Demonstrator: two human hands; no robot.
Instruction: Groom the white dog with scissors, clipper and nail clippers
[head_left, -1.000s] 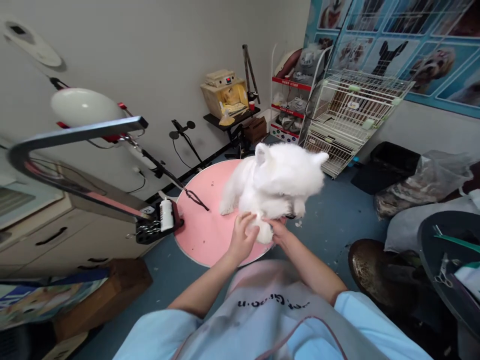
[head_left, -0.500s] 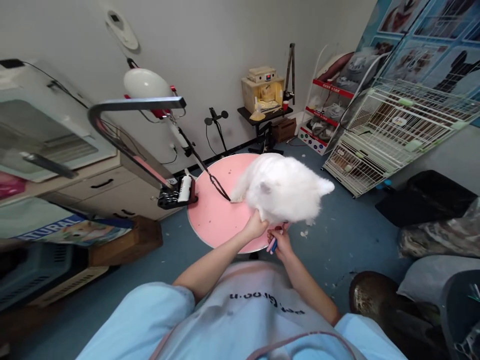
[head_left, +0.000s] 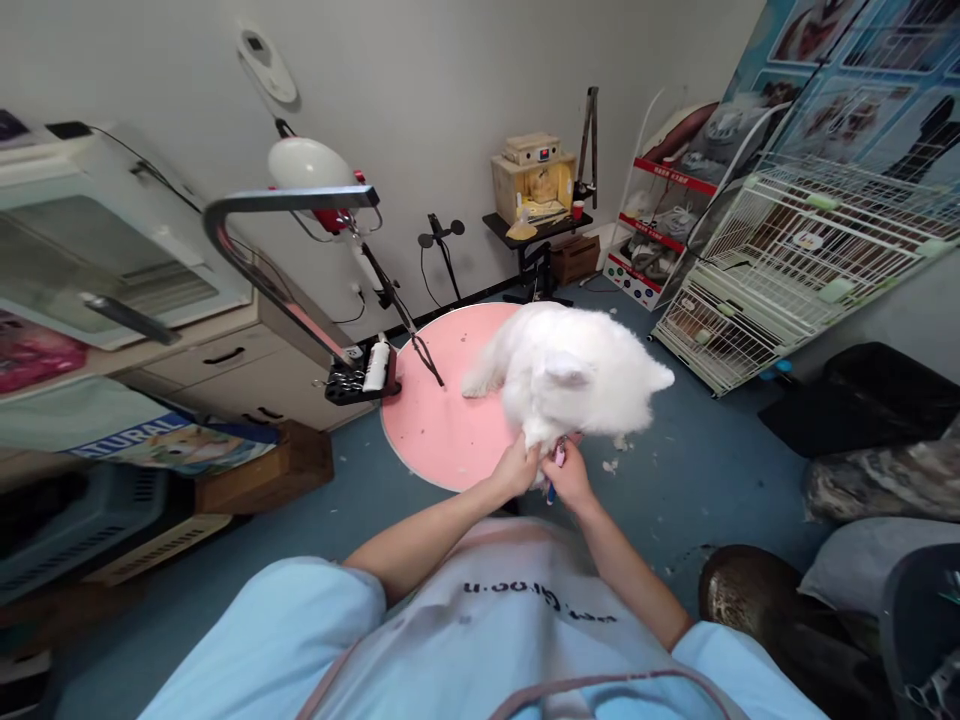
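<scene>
A fluffy white dog [head_left: 585, 365] is on the round pink table [head_left: 442, 440], its body over the right half of the tabletop. My left hand [head_left: 517, 468] is closed around one of its white-furred legs at the near edge, and the paw is mostly hidden. Close beside it, my right hand [head_left: 571, 475] grips a small hand tool [head_left: 559, 456] with pink and blue handles and a bit of metal at the top. The fingers cover much of the tool, so its exact kind and whether it touches the paw are unclear.
A black leash loop [head_left: 427, 355] hangs over the table's left side. Beside it, a black tool tray [head_left: 352, 385] holds scissors and a white bottle. A metal arm [head_left: 292, 200] curves above. Wire cages [head_left: 795, 260] stand right; tufts of fur lie on the floor.
My right hand has come up against my left, turning the tool so its pink part points upward. The dog's head has shifted slightly, and the leash loop hangs farther from its forepaw.
</scene>
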